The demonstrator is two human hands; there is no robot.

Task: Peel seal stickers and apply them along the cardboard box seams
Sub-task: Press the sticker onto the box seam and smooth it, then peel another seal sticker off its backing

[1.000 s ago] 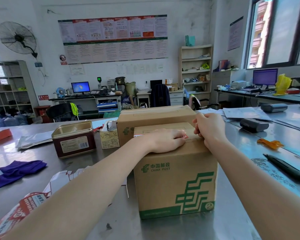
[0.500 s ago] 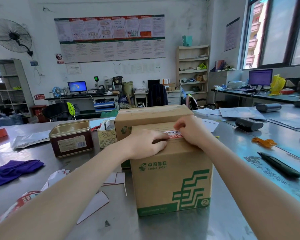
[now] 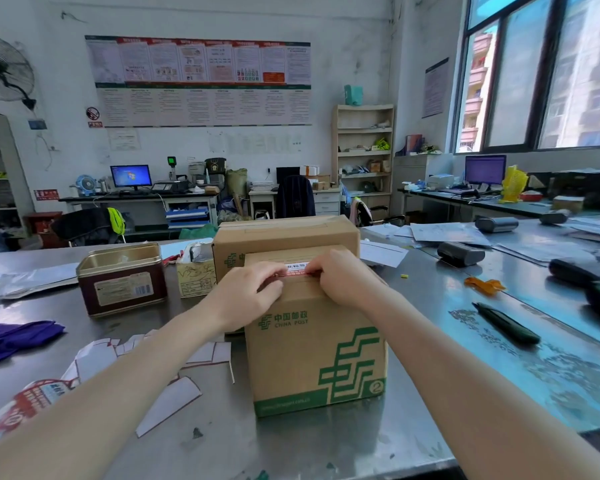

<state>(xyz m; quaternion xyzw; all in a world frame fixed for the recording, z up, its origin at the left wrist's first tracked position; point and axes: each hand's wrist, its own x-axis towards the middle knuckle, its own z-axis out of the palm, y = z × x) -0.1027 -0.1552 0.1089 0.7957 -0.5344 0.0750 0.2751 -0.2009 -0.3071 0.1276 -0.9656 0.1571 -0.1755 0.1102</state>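
Two cardboard boxes stand on the steel table (image 3: 291,452): the near box (image 3: 317,344), printed CHINA POST in green, and a larger box (image 3: 284,237) just behind it, touching or nearly so. One seal sticker (image 3: 297,268), white and red, lies across the top of the near box by its front edge, only its middle showing between the hands. Left hand (image 3: 250,292), fingers curled down, presses on the sticker's left end at the top edge of the box; right hand (image 3: 343,277), fingers likewise curled, presses on the right end; whether either pinches the sticker cannot be told, since the fingertips are hidden. Both forearms reach in from the lower corners and cover part of the table. Left of the boxes: one small carton (image 3: 195,275) beside the larger box, one open metal tin (image 3: 122,277) with a barcode label, one purple cloth (image 3: 14,337) at the edge. Near left: white sticker backing scraps (image 3: 167,400), scattered flat, partly under the left forearm. Right of the boxes: one dark pen (image 3: 506,327), one orange scrap (image 3: 484,284), dark handheld devices (image 3: 459,253), loose papers (image 3: 444,232).
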